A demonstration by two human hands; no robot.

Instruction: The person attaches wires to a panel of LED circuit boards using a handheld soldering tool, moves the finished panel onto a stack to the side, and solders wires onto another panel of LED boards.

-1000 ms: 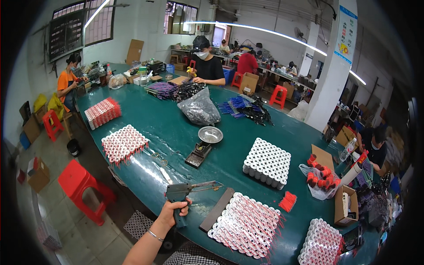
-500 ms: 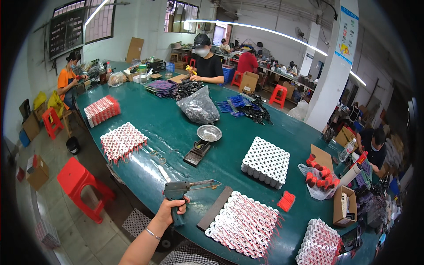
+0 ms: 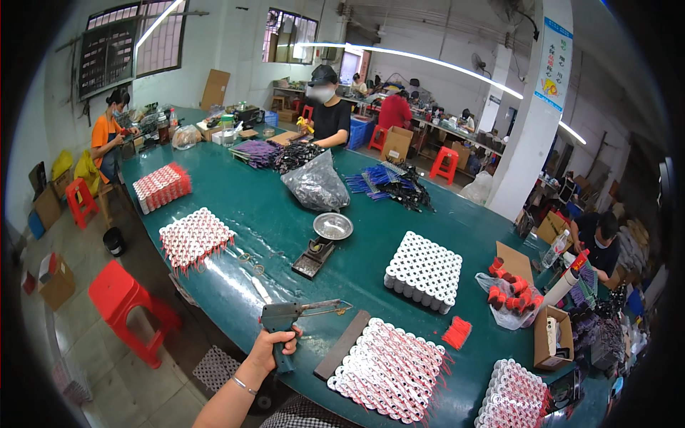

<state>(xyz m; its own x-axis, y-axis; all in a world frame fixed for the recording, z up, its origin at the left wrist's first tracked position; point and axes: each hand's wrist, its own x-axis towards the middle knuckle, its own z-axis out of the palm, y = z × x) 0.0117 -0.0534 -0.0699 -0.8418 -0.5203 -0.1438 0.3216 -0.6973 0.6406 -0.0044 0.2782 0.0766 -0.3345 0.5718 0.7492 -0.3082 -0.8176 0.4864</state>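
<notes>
Heat could scorch the red wires [image 3: 397, 362] on the near cells [image 3: 384, 370] if the soldering gun [image 3: 281, 314], gripped in the left hand [image 3: 268, 349], tips rightward; right hand unseen.

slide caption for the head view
A hand holds a pistol-shaped tool at a green worktable near a block of white-topped cylinders.

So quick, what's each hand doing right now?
Left hand: closed, holding a gun-shaped tool.
Right hand: not in view, so I can't tell.
</notes>
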